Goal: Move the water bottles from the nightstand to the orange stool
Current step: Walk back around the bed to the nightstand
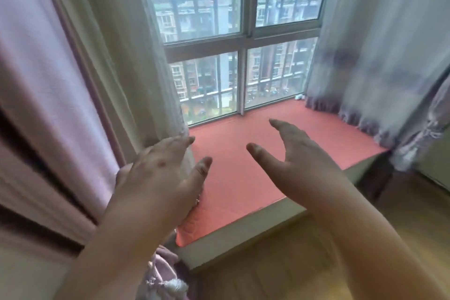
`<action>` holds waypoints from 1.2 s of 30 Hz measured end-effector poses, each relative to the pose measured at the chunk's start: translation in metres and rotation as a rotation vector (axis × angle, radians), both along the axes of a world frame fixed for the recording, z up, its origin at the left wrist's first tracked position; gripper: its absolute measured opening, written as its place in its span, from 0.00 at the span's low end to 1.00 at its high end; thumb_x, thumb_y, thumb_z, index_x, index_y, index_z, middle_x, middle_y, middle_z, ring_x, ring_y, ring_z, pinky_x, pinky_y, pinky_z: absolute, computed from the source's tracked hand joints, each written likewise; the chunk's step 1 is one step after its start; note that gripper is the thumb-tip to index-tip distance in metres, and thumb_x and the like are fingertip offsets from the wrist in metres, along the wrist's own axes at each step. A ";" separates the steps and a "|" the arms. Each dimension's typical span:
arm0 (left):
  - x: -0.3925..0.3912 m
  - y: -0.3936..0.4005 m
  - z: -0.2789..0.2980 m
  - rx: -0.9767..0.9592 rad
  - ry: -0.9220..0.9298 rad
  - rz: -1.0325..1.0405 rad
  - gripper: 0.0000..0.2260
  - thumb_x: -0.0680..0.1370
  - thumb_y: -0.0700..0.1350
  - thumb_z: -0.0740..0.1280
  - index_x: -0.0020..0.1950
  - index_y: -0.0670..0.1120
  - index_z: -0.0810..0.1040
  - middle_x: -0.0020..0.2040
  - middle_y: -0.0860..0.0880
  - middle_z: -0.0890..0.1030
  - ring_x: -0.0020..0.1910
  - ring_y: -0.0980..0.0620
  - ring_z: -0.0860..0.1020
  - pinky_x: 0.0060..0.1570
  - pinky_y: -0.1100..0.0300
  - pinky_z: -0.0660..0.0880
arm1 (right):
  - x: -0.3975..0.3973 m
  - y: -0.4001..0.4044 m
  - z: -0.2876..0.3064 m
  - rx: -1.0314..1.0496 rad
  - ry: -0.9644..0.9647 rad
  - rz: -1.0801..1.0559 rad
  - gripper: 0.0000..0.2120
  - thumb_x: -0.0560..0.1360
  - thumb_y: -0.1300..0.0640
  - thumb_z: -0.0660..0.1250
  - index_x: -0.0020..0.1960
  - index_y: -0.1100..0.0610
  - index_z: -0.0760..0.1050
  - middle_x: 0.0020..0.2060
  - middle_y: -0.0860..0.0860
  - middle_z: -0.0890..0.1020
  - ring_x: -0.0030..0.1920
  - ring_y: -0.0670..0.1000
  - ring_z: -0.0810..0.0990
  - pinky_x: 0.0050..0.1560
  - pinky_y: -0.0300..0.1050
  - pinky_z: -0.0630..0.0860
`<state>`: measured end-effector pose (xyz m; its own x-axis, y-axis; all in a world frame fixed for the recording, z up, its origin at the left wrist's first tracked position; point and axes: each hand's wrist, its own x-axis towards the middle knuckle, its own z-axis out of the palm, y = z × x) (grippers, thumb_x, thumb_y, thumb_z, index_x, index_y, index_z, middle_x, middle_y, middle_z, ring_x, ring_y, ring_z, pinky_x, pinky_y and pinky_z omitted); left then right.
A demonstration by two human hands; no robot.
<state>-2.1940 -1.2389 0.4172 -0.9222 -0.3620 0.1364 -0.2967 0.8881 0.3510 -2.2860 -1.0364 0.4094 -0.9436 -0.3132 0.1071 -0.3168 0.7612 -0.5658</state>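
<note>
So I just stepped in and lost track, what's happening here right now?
A person is facing a window with both hands raised and spread over an orange-covered window ledge. The left hand is next to the pale curtain, and the right hand hangs over the ledge; neither holds anything. No water bottle, nightstand or stool shows in this view, so nothing can be said about how far the moving has got.
</note>
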 end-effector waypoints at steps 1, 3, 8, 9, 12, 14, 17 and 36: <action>-0.006 0.002 -0.003 0.007 0.000 -0.059 0.27 0.76 0.70 0.52 0.74 0.65 0.61 0.74 0.64 0.64 0.73 0.57 0.62 0.68 0.49 0.61 | 0.004 0.007 -0.002 0.005 -0.006 -0.048 0.37 0.75 0.28 0.56 0.79 0.43 0.54 0.78 0.42 0.61 0.75 0.49 0.63 0.71 0.56 0.66; -0.017 0.009 -0.009 0.027 -0.011 -0.169 0.26 0.77 0.69 0.52 0.74 0.64 0.62 0.74 0.61 0.65 0.73 0.55 0.63 0.68 0.46 0.63 | 0.015 0.023 -0.007 0.024 -0.036 -0.148 0.37 0.76 0.29 0.56 0.79 0.42 0.53 0.78 0.42 0.60 0.76 0.50 0.62 0.72 0.57 0.65; -0.041 0.047 -0.024 0.046 -0.033 -0.394 0.27 0.77 0.70 0.51 0.74 0.65 0.61 0.74 0.63 0.64 0.73 0.55 0.62 0.68 0.48 0.63 | 0.046 0.070 -0.027 0.027 -0.090 -0.398 0.36 0.75 0.29 0.57 0.79 0.41 0.55 0.78 0.41 0.60 0.75 0.48 0.62 0.73 0.55 0.63; -0.045 0.059 -0.025 0.050 -0.037 -0.444 0.27 0.77 0.70 0.51 0.74 0.65 0.61 0.74 0.63 0.64 0.73 0.55 0.62 0.69 0.48 0.63 | 0.052 0.081 -0.030 0.020 -0.087 -0.449 0.36 0.75 0.29 0.57 0.78 0.41 0.56 0.77 0.40 0.61 0.74 0.48 0.63 0.73 0.54 0.64; -0.055 0.095 -0.022 0.049 -0.036 -0.566 0.26 0.77 0.70 0.51 0.74 0.65 0.60 0.74 0.63 0.63 0.73 0.55 0.60 0.70 0.49 0.61 | 0.068 0.116 -0.035 0.006 -0.050 -0.574 0.36 0.73 0.28 0.58 0.77 0.42 0.59 0.76 0.42 0.64 0.73 0.49 0.65 0.72 0.56 0.65; -0.060 0.122 -0.017 0.035 -0.015 -0.631 0.26 0.77 0.70 0.51 0.74 0.65 0.60 0.74 0.63 0.64 0.74 0.55 0.60 0.70 0.48 0.61 | 0.078 0.141 -0.033 -0.012 -0.035 -0.639 0.36 0.73 0.28 0.58 0.77 0.42 0.59 0.76 0.42 0.64 0.74 0.49 0.65 0.71 0.58 0.67; -0.066 0.162 -0.008 -0.003 0.017 -0.727 0.27 0.77 0.71 0.49 0.74 0.66 0.60 0.74 0.64 0.64 0.74 0.54 0.61 0.70 0.48 0.60 | 0.089 0.176 -0.027 -0.058 0.005 -0.722 0.36 0.73 0.28 0.58 0.77 0.40 0.59 0.76 0.42 0.64 0.74 0.48 0.65 0.70 0.58 0.68; -0.109 0.421 -0.001 -0.070 0.097 -0.997 0.28 0.76 0.71 0.48 0.75 0.64 0.61 0.76 0.62 0.61 0.75 0.54 0.59 0.69 0.47 0.60 | 0.104 0.409 -0.003 0.026 0.069 -0.988 0.34 0.77 0.32 0.58 0.79 0.42 0.56 0.77 0.42 0.62 0.74 0.47 0.65 0.67 0.48 0.68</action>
<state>-2.3031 -0.8182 0.4167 -0.7835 0.5817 0.2182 0.6213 0.7350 0.2715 -2.1821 -0.6278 0.4066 -0.7741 0.6081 0.1760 0.4353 0.7132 -0.5495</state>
